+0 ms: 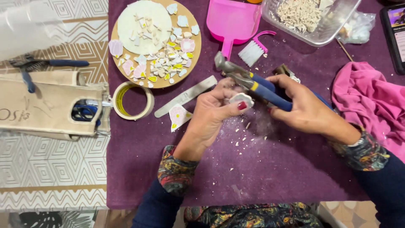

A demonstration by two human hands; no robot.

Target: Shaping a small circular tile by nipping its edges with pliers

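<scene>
My left hand [213,112] pinches a small white ceramic shard [241,99] between thumb and fingers, over the purple cloth [261,169]. My right hand [301,105] grips the blue handles of a pair of nippers [253,82], whose metal jaws point up and left, just above the shard. White crumbs lie scattered on the cloth below both hands. A pink and yellow patterned shard [178,116] lies left of my left hand.
A round wooden board [158,82] holds a white disc and several coloured shards. Nearby lie a tape roll [133,100], a metal file [185,96], a pink dustpan [232,19] with brush [253,50], a clear tub of fragments [308,17], a pink cloth [371,101], a phone [396,33] and a canvas bag [46,105].
</scene>
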